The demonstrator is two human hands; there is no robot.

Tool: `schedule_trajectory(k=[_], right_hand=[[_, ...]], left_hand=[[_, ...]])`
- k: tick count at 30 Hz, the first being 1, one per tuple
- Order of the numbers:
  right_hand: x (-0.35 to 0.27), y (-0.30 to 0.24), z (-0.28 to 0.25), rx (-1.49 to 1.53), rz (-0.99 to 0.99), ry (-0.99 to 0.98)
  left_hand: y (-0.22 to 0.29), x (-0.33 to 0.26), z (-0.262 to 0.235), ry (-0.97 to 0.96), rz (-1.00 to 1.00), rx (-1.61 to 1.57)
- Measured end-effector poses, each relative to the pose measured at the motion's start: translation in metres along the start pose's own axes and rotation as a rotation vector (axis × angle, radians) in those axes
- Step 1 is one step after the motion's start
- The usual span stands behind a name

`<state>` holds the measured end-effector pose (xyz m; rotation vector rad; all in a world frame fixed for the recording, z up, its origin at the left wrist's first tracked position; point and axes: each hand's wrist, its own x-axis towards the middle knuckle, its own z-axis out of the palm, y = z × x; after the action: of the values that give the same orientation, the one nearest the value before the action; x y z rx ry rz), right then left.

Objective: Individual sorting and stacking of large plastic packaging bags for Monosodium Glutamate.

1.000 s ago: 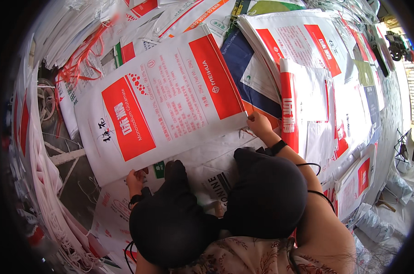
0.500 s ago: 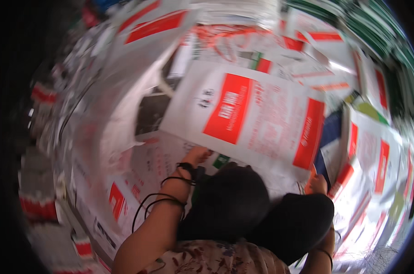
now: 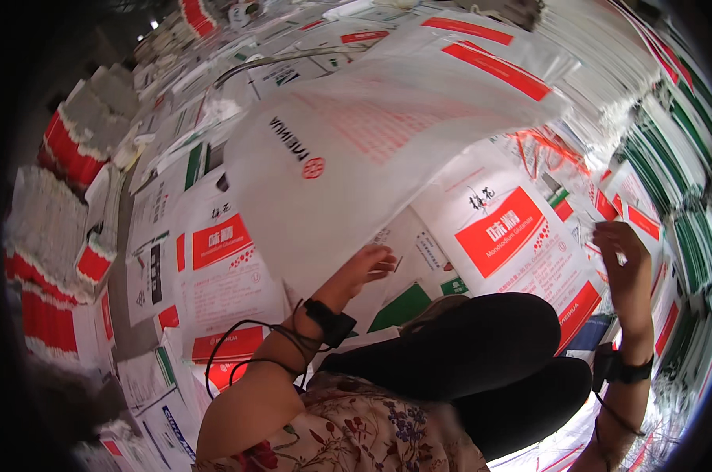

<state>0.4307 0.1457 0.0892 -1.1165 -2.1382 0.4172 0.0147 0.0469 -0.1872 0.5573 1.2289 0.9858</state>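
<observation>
A large translucent white sack with red panels spreads in a raised, rumpled sheet in front of me, its lower part beside my left hand. My left hand is open, its fingers loosely bent and apart, with nothing seen in it. To the right, a flat white sack with red printed blocks lies slantwise beyond my knees. My right hand is raised at that sack's right side, fingers bent and apart, seemingly holding nothing. Another red-and-white sack lies flat to my left.
Stacks of folded sacks with red edges stand at the left. Green-and-white sack stacks rise at the right, with a tall white stack at the back. Orange cord lies tangled near the middle right. My bent knees occupy the front.
My view has turned, so the sacks appear shifted. Both hands have lifted from low beside my knees, the right one higher. The raised sack now spreads across the middle.
</observation>
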Motion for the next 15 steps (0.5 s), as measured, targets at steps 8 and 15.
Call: schedule_trajectory(k=[8, 15], right_hand=[[0.032, -0.145, 0.135, -0.171, -0.805, -0.222], [0.028, -0.173, 0.238, -0.280, -0.991, -0.186]], left_hand=[[0.045, -0.090, -0.080, 0.052, 0.730, -0.789], [0.065, -0.129, -0.045, 0.243, 0.676, -0.622]])
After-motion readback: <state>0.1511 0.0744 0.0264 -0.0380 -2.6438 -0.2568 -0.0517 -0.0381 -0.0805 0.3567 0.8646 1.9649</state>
